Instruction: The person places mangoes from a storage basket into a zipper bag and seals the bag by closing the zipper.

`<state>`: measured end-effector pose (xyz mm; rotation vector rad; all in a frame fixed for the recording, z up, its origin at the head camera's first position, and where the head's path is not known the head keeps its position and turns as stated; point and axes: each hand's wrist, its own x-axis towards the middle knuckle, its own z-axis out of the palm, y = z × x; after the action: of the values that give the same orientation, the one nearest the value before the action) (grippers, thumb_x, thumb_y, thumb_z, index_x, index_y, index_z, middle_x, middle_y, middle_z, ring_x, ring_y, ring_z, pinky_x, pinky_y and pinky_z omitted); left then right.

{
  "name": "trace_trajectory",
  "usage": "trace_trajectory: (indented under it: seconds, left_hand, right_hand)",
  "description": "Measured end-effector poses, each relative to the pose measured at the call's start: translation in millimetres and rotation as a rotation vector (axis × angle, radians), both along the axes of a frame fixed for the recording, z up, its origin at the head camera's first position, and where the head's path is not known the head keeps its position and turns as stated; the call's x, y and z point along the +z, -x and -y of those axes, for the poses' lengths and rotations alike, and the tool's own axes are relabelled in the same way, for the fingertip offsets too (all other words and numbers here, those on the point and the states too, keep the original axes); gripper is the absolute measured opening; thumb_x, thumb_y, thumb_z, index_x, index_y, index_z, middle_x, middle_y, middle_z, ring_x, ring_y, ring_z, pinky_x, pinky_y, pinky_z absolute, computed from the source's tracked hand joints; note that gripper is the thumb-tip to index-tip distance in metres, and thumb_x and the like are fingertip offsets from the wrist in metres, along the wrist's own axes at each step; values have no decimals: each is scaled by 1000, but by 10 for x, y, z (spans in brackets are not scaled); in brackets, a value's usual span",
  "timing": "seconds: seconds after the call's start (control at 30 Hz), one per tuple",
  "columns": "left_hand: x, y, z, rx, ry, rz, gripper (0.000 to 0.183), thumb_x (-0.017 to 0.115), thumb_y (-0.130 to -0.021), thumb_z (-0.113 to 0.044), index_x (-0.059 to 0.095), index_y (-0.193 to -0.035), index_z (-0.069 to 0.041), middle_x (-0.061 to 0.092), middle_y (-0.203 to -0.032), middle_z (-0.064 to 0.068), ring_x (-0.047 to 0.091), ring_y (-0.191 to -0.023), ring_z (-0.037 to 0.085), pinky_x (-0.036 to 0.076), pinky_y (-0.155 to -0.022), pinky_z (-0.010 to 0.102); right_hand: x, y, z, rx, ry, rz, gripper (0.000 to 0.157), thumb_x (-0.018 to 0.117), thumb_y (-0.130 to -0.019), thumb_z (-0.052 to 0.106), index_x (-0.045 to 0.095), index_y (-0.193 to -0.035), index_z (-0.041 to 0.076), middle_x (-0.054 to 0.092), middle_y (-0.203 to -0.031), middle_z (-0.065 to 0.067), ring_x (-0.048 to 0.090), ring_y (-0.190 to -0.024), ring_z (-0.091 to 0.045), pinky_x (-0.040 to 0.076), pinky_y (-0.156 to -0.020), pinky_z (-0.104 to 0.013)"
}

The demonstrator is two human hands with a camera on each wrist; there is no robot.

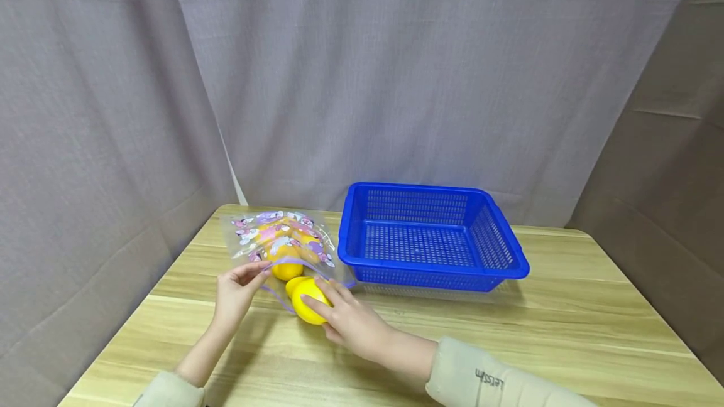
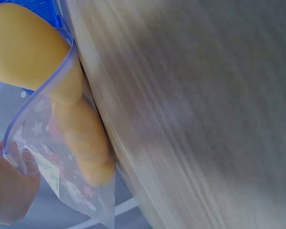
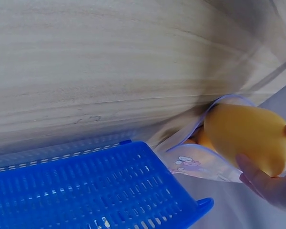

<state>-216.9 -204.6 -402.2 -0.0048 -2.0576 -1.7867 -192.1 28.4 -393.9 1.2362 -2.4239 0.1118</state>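
Note:
My right hand point(image 1: 356, 322) holds a yellow pear-shaped fruit point(image 1: 310, 301), fingers and thumb around its wide end. The fruit's narrower end points into the mouth of a clear zip bag point(image 1: 334, 269) with a purple rim and cartoon prints. With thumb and fingertips, my left hand point(image 1: 234, 291) pinches the bag's rim at the left, and the mouth gapes. Inside the bag lie several yellow-orange fruits point(image 1: 287, 269), partly hidden by the prints. In the left wrist view, the held fruit point(image 2: 26, 47) overlaps the rim. A small green spot shows on its end in the right wrist view.
A blue plastic basket point(image 1: 432, 264) with slotted walls stands on the wooden table point(image 1: 537, 338), just right of the bag. Grey curtains point(image 1: 396, 80) hang behind the table and along both sides.

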Motion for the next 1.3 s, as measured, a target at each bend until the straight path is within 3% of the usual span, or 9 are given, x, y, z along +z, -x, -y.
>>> trace_trajectory:
  seconds: [0.17, 0.37, 0.57, 0.83, 1.03, 1.3]
  left_hand:
    - [-10, -1, 6, -4, -2, -3, 19, 64, -80, 11, 63, -98, 17, 66, -75, -27, 66, -72, -2, 54, -67, 11]
    - [-2, 1, 9, -4, -4, -19, 18, 63, -81, 11, 63, -98, 18, 66, -76, -27, 64, -71, -5, 54, -66, 10]
    - [1, -4, 2, -14, 0, -39, 19, 64, -82, 9, 63, -98, 18, 65, -76, -27, 64, -71, -4, 54, -64, 10]
    - [-2, -15, -11, -2, 0, -43, 19, 64, -82, 8, 63, -98, 18, 64, -75, -28, 63, -70, -6, 53, -64, 8]
    - [0, -12, 5, 4, -5, -60, 18, 64, -82, 9, 63, -97, 19, 64, -75, -28, 63, -70, -8, 52, -65, 8]
    - [10, -31, 29, 4, -9, -58, 18, 64, -82, 9, 63, -97, 19, 65, -76, -26, 64, -71, -6, 53, -64, 9]
  right_hand:
    - [-33, 3, 39, 2, -19, -22, 56, 71, -82, 23, 51, -134, 21, 47, -138, -18, 56, -116, -35, 60, -74, -33]
    - [-69, 39, 70, 30, -95, -264, 56, 74, -78, 18, 54, -131, 22, 55, -122, -12, 58, -107, -27, 58, -82, -29]
    - [-79, 43, 106, 92, -157, -423, 54, 73, -72, 10, 57, -122, 18, 59, -120, -11, 58, -109, -27, 54, -92, -33]
    - [-148, 39, 244, 72, -161, -478, 50, 72, -74, 16, 60, -122, 22, 61, -122, -8, 58, -108, -25, 53, -94, -34]
    - [-221, 156, 303, 65, -152, -545, 44, 66, -79, 14, 61, -122, 21, 61, -122, -8, 59, -107, -24, 54, -91, -33]
    - [-314, 306, 371, 62, -163, -565, 41, 53, -84, 8, 60, -124, 17, 61, -125, -11, 59, -110, -26, 52, -96, -36]
